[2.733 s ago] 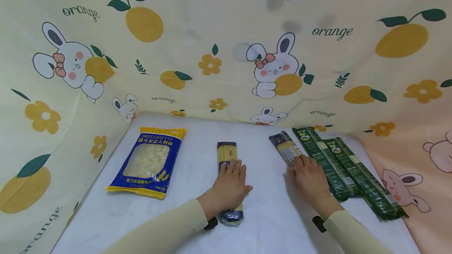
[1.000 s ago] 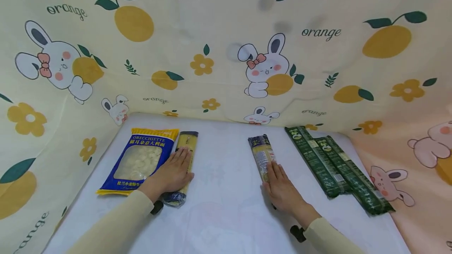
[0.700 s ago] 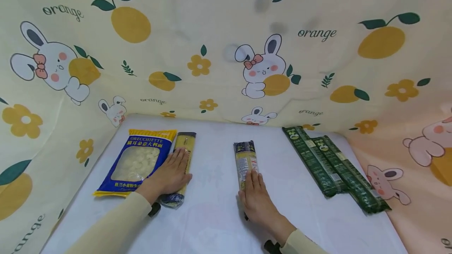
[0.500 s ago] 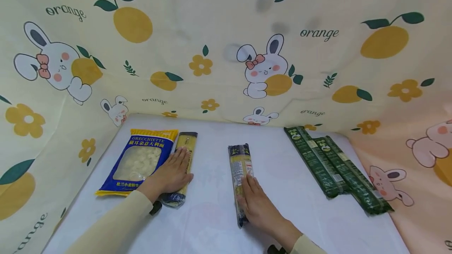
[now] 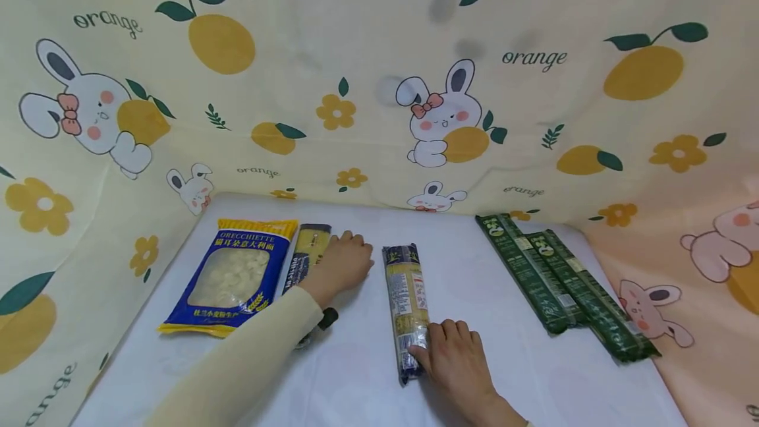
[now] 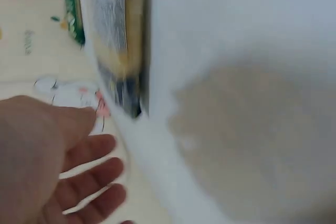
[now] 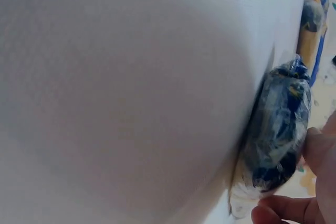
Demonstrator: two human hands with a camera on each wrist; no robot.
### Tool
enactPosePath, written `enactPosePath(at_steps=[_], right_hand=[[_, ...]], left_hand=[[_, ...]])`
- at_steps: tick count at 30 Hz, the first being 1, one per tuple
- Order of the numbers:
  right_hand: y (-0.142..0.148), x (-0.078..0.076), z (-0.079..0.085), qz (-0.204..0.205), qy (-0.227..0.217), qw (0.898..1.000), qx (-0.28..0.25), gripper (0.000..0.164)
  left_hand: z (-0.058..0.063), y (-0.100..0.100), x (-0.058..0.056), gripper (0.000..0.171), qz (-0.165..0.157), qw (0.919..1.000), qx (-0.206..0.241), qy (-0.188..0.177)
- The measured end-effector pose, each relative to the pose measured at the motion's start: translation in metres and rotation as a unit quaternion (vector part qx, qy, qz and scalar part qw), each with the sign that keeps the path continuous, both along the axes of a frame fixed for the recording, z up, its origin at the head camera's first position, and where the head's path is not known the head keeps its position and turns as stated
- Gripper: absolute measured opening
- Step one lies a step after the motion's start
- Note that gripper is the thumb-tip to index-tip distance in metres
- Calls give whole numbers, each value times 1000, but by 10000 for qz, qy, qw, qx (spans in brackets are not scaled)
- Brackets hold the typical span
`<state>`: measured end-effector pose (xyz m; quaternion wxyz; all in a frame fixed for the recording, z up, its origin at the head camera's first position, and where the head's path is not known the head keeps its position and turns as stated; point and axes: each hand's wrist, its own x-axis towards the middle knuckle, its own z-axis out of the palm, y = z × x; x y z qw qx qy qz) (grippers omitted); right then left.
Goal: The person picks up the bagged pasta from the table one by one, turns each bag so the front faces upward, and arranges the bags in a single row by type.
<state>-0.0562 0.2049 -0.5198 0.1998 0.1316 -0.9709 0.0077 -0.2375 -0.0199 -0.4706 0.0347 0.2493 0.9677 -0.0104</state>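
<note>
A long clear pack of spaghetti (image 5: 408, 295) with dark blue ends lies lengthwise at mid-table. My right hand (image 5: 459, 364) rests by its near right end, thumb touching the wrapper and the other fingers loosely bent beside it; in the right wrist view the thumb (image 7: 317, 148) lies right at the pack's blue end. My left hand (image 5: 344, 262) hovers with bent, spread fingers and nothing in them, just right of a second spaghetti pack (image 5: 311, 242), whose lower part my forearm hides. That pack lies against the blue and yellow orecchiette bag (image 5: 234, 275).
Two long green packs (image 5: 530, 275) lie slanted side by side on the right of the white table (image 5: 356, 387). A cloth (image 5: 379, 38) printed with rabbits and oranges hangs behind and along both sides.
The second spaghetti pack went left against the orecchiette bag, and my left hand has lifted off it. My right hand slid the other pack to mid-table, straightened it, then drew back toward its near end.
</note>
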Motion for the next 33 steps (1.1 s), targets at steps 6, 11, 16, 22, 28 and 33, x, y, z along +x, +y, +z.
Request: enactPosePath(at_steps=[6,11,16,22,28,33], right_hand=[[2,3,6,-85,6,9999,123,49],[-4,3,9,-286,-474,9984,78,54],[-8,3,12,-329,-727,9968,24,53],[-9,3,14,-324,-966,9948,-77,50],[-6,4,14,-310,-835,9960,-46,50],[-3,2,14,-271,-533,9982,-67,51]], left_hand=[[-14,49,-18,35,-425,9974,67,576],[-26,65,-27,41,-258,9976,78,641],[-34,72,-32,44,-70,9985,-32,549],[-38,76,-32,49,-133,9980,21,624],[-32,74,-34,47,-352,9952,168,903],[-22,73,-38,43,-556,9883,460,1341]])
